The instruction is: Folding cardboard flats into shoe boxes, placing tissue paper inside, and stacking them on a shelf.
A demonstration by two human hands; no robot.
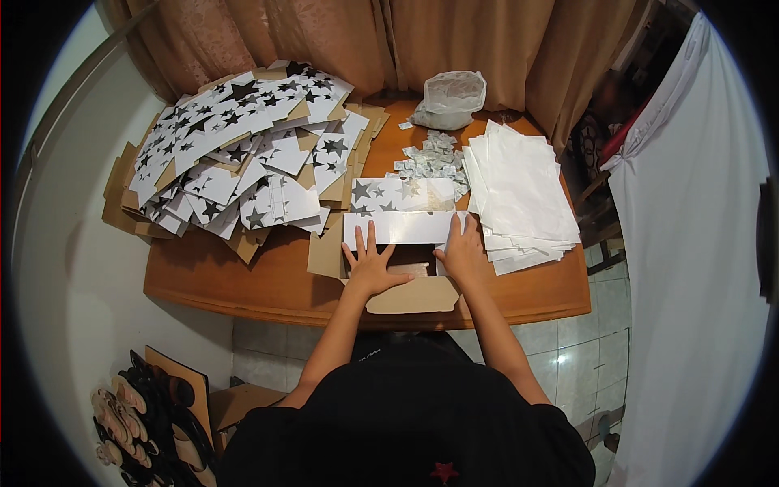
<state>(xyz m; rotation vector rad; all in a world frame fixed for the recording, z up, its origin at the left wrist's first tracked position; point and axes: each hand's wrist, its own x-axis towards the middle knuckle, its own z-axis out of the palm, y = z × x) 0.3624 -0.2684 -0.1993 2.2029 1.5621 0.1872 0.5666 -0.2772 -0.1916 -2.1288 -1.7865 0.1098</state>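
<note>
In front of me on the wooden table lies a partly folded cardboard box point(406, 228), white with dark stars outside and brown inside. Its star-printed flap lies toward the back, and a brown flap point(414, 297) sticks out at the near edge. My left hand point(375, 269) presses on the box's left part with fingers spread and nothing gripped. At the right end, my right hand point(462, 253) holds the side wall, its thumb toward the inside and its fingers reaching along the outer corner. Part of the inside is hidden by my hands.
A big heap of flat star-printed cardboard boxes point(235, 150) covers the table's left. White paper sheets point(523, 195) are stacked at right. Small packets point(430, 158) lie behind the box, near an open plastic bag point(453, 101). Shoes point(126, 414) stand at lower left.
</note>
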